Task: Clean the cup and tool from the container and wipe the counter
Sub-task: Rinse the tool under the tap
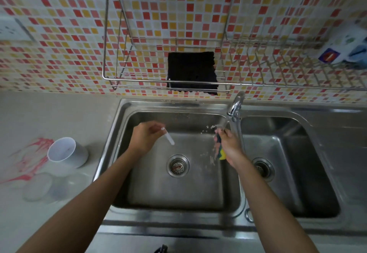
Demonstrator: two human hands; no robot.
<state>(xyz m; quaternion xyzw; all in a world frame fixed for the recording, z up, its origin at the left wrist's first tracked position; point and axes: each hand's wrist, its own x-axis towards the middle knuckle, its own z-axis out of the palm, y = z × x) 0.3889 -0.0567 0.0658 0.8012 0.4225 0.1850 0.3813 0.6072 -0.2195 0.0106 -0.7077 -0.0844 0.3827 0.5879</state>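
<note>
The left hand (145, 136) pinches the tool (168, 138) by its upper end over the left basin of the sink (178, 189). The tool is a small clear plastic piece, likely light, stiff and slick when wet, so a hold nearer its middle would probably be safer. The right hand (230, 145) has its fingers (224, 133) curled round a soft sponge (222, 154) under the running tap (235, 109). The white cup (67, 152) sits on the worktop (49, 117) beside red smears (37, 147) — light, and easy to grasp round its wall.

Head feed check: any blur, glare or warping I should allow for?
Head view: wide-angle bows the wire rack and sink rim; left edge soft, blurring the clear container; dim light, faint glare on the faucet; splashes smear the sponge; tool legible.
</note>
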